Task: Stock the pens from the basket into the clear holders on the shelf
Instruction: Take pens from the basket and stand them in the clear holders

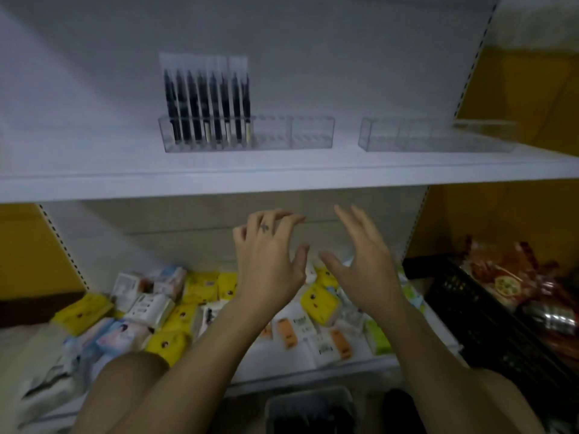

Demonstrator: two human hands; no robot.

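Several black packaged pens (pixel 206 104) stand upright in the left part of a clear holder (pixel 310 133) on the white upper shelf (pixel 282 180). A second clear holder (pixel 438 136) sits to its right with nothing in it. My left hand (pixel 269 261) and my right hand (pixel 363 267) are both raised below the shelf edge, fingers spread and relaxed, holding nothing. A grey basket (pixel 310 408) shows at the bottom edge between my forearms; its contents are dark and hard to make out.
The lower shelf holds a jumble of small yellow, white and pastel packets (pixel 175 311). A black crate (pixel 488 317) with red snack bags stands at the right. Yellow wall panels flank the shelving.
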